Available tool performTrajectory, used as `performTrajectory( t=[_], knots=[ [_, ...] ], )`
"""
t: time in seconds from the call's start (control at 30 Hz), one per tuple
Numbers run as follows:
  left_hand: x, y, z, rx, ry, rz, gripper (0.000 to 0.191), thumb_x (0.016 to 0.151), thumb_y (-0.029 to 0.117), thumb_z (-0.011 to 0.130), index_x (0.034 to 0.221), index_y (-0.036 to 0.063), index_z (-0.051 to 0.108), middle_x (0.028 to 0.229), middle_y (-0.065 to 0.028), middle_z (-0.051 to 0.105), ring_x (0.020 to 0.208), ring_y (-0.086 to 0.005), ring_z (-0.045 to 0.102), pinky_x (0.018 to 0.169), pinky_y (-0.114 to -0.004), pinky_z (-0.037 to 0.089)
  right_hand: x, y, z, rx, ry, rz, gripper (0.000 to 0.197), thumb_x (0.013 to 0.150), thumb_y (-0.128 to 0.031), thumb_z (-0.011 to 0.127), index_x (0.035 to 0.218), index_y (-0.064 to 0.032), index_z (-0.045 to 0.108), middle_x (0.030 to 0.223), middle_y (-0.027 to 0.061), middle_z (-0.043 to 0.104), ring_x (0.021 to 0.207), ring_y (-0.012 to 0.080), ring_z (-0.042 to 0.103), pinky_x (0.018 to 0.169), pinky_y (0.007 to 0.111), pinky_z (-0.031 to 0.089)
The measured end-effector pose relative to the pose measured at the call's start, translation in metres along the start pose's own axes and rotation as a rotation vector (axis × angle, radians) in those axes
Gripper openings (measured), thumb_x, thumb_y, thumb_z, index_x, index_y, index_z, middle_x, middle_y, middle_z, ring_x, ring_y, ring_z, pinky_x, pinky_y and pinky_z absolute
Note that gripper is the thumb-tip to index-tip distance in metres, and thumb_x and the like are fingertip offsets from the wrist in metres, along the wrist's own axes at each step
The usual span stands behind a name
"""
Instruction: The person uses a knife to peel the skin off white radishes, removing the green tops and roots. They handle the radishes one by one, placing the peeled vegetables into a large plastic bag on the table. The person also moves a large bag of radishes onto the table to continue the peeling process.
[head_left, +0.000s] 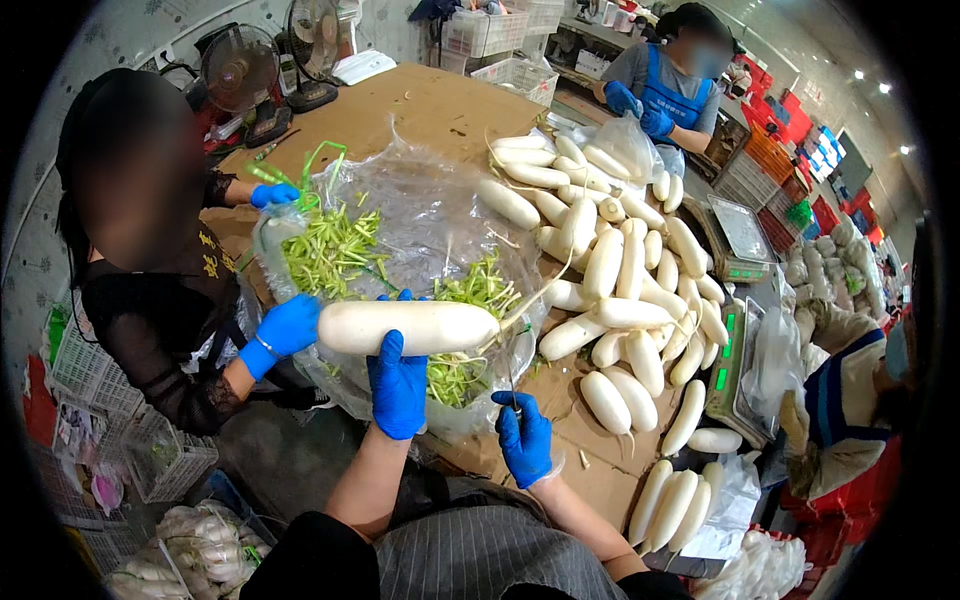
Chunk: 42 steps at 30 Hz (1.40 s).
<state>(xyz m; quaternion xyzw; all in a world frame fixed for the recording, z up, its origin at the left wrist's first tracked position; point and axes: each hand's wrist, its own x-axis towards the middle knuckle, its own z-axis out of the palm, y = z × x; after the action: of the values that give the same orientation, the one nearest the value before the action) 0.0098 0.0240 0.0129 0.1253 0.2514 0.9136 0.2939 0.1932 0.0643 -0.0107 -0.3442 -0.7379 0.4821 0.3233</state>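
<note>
My left hand (399, 382), in a blue glove, grips a large white daikon radish (405, 328) held level above the table. A long thin root trails from the radish's right end. My right hand (523, 439), also gloved in blue, holds a small knife (513, 375) with its thin blade pointing away from me. Beneath the radish, a clear plastic sheet (420, 195) carries cut green stalks (330, 251), with another heap of trimmings (480, 289) nearer my hands. A large pile of daikon radishes (622, 255) lies to the right on the brown cardboard-covered table (450, 97).
On the left, a co-worker's gloved hands (289, 330) are at the plastic sheet's edge. Another person (664, 82) handles a bag across the table. Digital scales (739, 352) stand at the right, beside a further worker (847, 390). Fans (240, 71) stand at the back left.
</note>
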Motion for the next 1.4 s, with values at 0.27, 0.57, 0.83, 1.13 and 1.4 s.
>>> performTrajectory(
  t=[0.27,0.57,0.83,1.13,1.4],
  knots=[
    [-0.006,-0.004,-0.007,-0.114,0.084,-0.153,0.056,0.088,0.024,0.058,0.135,0.0057,0.032,0.133,-0.0141,0.042,0.124,-0.0279,0.041,0.107,-0.044,0.031,0.083,-0.002,0.003,0.246,-0.091,0.268,0.020,0.092,-0.021,0.053,0.105,-0.0060,0.057,0.068,0.0039,0.057,0.056,0.0100,0.049,0.050,0.025,0.039],
    [-0.011,-0.008,0.002,0.131,-0.011,-0.293,0.061,0.087,0.036,0.060,0.132,0.0033,0.036,0.122,-0.0160,0.052,0.110,-0.0283,0.053,0.095,-0.042,0.044,0.053,-0.021,-0.024,0.253,-0.274,-0.063,0.065,0.071,0.000,0.075,0.130,-0.0004,0.046,0.128,0.0101,0.052,0.113,0.0181,0.052,0.096,0.033,0.044],
    [0.024,-0.011,0.031,-0.076,-0.167,-0.400,0.058,0.091,0.056,0.040,0.133,0.0162,0.039,0.119,-0.0116,0.054,0.098,-0.0238,0.058,0.088,-0.041,0.048,-0.002,0.063,-0.026,1.182,-0.540,0.440,0.070,0.075,-0.004,0.072,0.136,-0.0017,0.037,0.126,0.0098,0.052,0.111,0.0179,0.052,0.091,0.033,0.046],
    [0.021,-0.024,0.046,-0.174,-0.208,-0.441,0.041,0.095,0.042,0.040,0.122,0.0137,0.050,0.117,-0.0132,0.055,0.104,-0.0285,0.056,0.093,-0.045,0.046,-0.019,-0.010,-0.035,1.028,-0.266,0.521,0.059,0.080,-0.030,0.068,0.124,0.0030,0.046,0.068,0.0072,0.057,0.041,0.0104,0.042,0.039,0.023,0.036],
    [0.022,-0.039,0.049,-0.008,-0.214,-0.334,0.033,0.097,0.032,0.040,0.114,0.0085,0.056,0.119,-0.0124,0.056,0.109,-0.0279,0.055,0.098,-0.042,0.043,-0.019,-0.021,-0.041,0.864,-0.218,0.414,0.073,0.084,-0.036,0.061,0.134,0.0082,0.031,0.059,0.0021,0.049,0.041,0.0086,0.036,0.039,0.022,0.030]
  ],
)
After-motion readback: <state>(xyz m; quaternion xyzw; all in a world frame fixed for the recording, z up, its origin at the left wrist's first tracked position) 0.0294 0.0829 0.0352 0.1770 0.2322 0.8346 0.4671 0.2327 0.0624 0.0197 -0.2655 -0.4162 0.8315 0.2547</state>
